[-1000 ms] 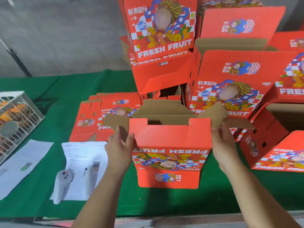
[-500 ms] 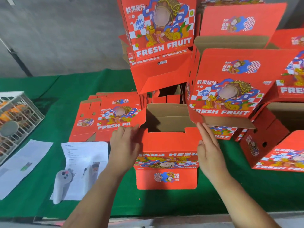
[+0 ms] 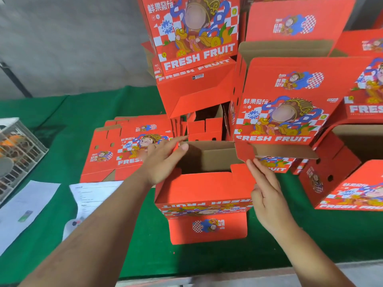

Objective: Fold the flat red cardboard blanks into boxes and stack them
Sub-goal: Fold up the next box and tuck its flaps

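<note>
A: Item one, the box in hand?
B: Half-folded red box (image 3: 204, 191), near centre of the green table (image 3: 62, 125), top open, brown inside showing. A red flap with a small printed picture hangs down its near face.

A: Hands?
B: Left hand (image 3: 163, 160) lies on the box's left wall, fingers straight and spread, thumb at the rim; not curled round anything. Right hand (image 3: 267, 189) lies flat against the box's right side, fingers straight, pointing to the far side; likewise gripping nothing.

A: Flat stock?
B: Pile of flat red blanks (image 3: 124, 146), just left of the box and partly under the left hand, printed side up.

A: Finished goods?
B: Stacked boxes (image 3: 194, 38) at the far centre, more boxes (image 3: 284, 104) far right, one box on its side (image 3: 342, 160) at the right with its open mouth showing.

A: Sundries?
B: White wire crate (image 3: 18, 150) at the far left edge; printed sheets of paper (image 3: 91, 193) near left; a white object under the left forearm, kind unclear.
</note>
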